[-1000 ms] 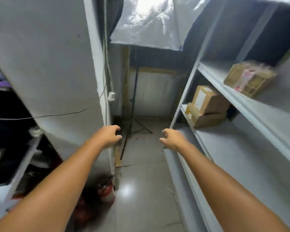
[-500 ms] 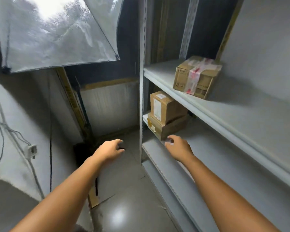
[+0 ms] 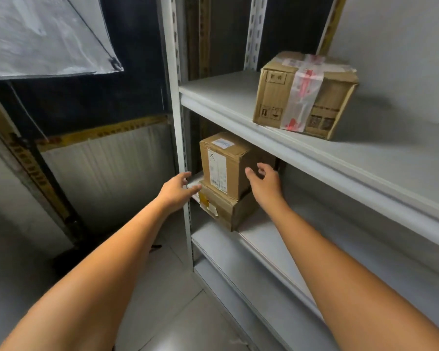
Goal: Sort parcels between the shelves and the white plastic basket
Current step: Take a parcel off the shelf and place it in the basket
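Both hands advanced: left hand [image 3: 176, 192], right hand [image 3: 265, 182] flank upper parcel [image 3: 226, 164], fingers spread, empty. Stiff cardboard, probably light; grip opposite sides.

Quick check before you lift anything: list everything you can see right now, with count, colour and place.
Taped box: 1, brown with clear and red tape, upper shelf.
Labelled box: 1, brown with white labels, lower shelf, stacked on another box.
Flat box: 1, brown, lower shelf, under the labelled box.
Shelves: 1 unit, grey-white, right side.
Reflector sheet: 1, silver-white, top left.
Floor: grey, below.
Basket: none in view.
Left hand: open, at the shelf post beside the flat box.
Right hand: open, at the labelled box's right side.
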A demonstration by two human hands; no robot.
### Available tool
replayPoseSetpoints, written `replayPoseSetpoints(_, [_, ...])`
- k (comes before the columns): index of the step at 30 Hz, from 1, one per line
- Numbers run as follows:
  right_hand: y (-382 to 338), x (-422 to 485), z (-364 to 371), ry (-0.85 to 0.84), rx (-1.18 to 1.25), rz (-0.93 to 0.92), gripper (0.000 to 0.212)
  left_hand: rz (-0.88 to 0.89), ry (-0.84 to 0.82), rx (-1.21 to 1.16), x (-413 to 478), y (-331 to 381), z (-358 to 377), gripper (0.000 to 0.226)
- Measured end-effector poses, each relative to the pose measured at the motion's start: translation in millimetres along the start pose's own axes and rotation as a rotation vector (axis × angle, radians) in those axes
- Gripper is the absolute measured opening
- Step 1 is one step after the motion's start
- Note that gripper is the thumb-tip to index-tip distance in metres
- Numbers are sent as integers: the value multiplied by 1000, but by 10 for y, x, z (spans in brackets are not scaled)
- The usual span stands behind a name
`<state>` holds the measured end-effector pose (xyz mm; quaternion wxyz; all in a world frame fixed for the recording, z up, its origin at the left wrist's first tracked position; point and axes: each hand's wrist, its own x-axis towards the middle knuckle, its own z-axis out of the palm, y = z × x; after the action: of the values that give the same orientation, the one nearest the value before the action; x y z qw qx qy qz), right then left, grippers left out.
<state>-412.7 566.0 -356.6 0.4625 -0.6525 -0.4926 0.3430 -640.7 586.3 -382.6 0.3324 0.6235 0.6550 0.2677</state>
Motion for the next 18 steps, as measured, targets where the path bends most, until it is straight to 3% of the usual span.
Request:
replayPoseSetpoints(7, [177, 339, 301, 111, 119, -11, 71, 72, -37, -152, 749, 94, 166, 96])
replayPoseSetpoints(13, [170, 342, 340, 60, 275, 82, 79, 165, -60, -260, 853, 142, 221, 65])
replayPoseSetpoints(18, [46, 187, 284, -19, 357, 160, 74, 135, -28, -309, 624, 159, 167, 63])
